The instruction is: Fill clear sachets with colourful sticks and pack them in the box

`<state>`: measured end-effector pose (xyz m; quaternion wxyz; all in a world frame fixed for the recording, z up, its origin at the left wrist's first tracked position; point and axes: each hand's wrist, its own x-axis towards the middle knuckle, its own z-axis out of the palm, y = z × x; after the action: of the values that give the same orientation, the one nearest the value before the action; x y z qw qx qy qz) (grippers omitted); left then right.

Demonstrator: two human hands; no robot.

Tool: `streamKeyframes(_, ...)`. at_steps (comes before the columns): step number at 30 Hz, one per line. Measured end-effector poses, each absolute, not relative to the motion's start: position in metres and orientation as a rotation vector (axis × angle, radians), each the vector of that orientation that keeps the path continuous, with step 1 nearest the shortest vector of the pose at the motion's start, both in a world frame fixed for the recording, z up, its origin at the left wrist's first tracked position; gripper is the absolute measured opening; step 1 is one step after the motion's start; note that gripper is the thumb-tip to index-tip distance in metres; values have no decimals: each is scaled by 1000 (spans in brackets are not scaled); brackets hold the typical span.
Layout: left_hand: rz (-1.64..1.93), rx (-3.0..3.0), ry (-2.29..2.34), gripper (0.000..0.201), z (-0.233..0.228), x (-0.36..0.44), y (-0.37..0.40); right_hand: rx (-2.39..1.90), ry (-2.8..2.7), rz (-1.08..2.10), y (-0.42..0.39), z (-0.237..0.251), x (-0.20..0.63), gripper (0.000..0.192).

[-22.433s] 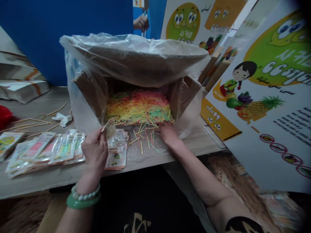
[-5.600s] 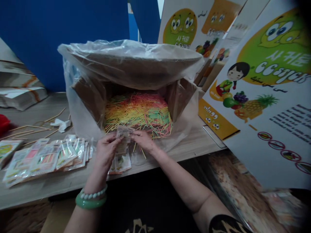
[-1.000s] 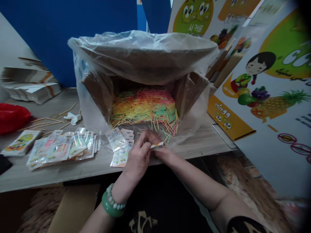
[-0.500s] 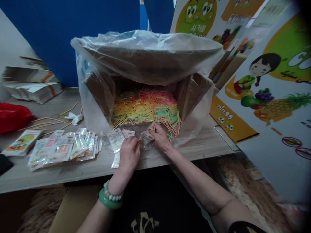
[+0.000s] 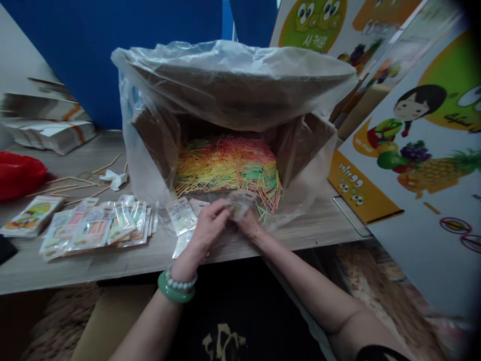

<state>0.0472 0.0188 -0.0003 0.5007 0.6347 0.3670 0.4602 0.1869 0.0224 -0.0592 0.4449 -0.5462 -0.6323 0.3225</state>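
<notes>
Between my hands is a small clear plastic packet [image 5: 242, 200], raised in front of the open box. My left hand [image 5: 210, 223] pinches its left edge with thumb and fingers. Behind the packet is my right hand [image 5: 250, 224], curled closed; its fingertips and whatever they grip are hidden. Just beyond lies a heap of thin coloured sticks [image 5: 225, 163], pink, orange, yellow and green, inside a cardboard box [image 5: 236, 98] lined with a clear plastic bag [image 5: 131, 150]. Flat clear packets [image 5: 181, 215] lie beside my left wrist.
Left on the table, filled packets [image 5: 93, 228] overlap next to a stack of printed cards [image 5: 32, 215]. Farther back are loose tan sticks [image 5: 71, 180], crumpled white tissue [image 5: 113, 179], a red bag [image 5: 18, 175] and stacked cartons [image 5: 48, 133]. A large printed box [image 5: 406, 165] stands right.
My left hand has moved right and up, bringing the clear packet over my right hand's fingers. The coloured sticks pinched in my right hand earlier are now out of sight behind it.
</notes>
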Motion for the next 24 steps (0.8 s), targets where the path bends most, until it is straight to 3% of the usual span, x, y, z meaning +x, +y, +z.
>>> streamKeyframes(5,1249,1093,1008,12,-1,21,17,-1303,-1259,915,17,-52,190,17)
streamKeyframes(11,1244,856,1027,22,-10,21,7,-1361,-1438,922,13,-50,189,15)
streamKeyframes(15,1227,851,941,42,-11,24,4,-1389,-1468,788,6,-47,191,14)
streamKeyframes(19,1168,842,877,29,-17,21,5,-1362,-1734,589,1,-49,188,13)
streamKeyframes(24,1149,801,840,33,-19,19,4,-1386,-1860,594,-1,-53,186,11)
